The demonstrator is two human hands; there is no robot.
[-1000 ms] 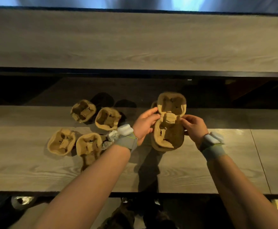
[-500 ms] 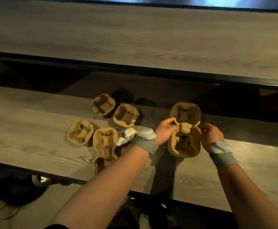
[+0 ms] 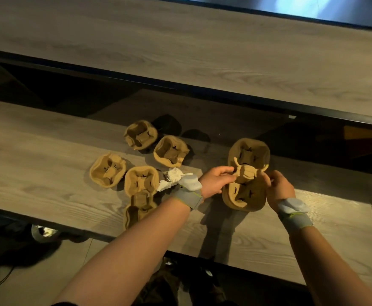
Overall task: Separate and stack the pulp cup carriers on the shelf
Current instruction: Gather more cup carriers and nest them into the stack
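Note:
A brown two-cup pulp carrier (image 3: 248, 155) is held over the wooden shelf (image 3: 48, 182), gripped at its narrow middle. My left hand (image 3: 214, 181) pinches its left side and my right hand (image 3: 276, 186) pinches its right side. To the left lie three separated single cup pieces (image 3: 107, 170) (image 3: 140, 134) (image 3: 170, 151), and another joined carrier (image 3: 140, 191) reaches toward the shelf's front edge.
A crumpled white scrap (image 3: 171, 178) lies between the joined carrier and my left wrist. A higher wooden shelf (image 3: 202, 47) runs across the back with a dark gap beneath it. Below the front edge, on the floor, sit a dark bag (image 3: 14, 246) and a shiny round object (image 3: 41, 231).
The view has swung so the shelf now runs diagonally. Both hands keep their pinch on the carrier's middle, whose connecting tab looks more bent and pulled up.

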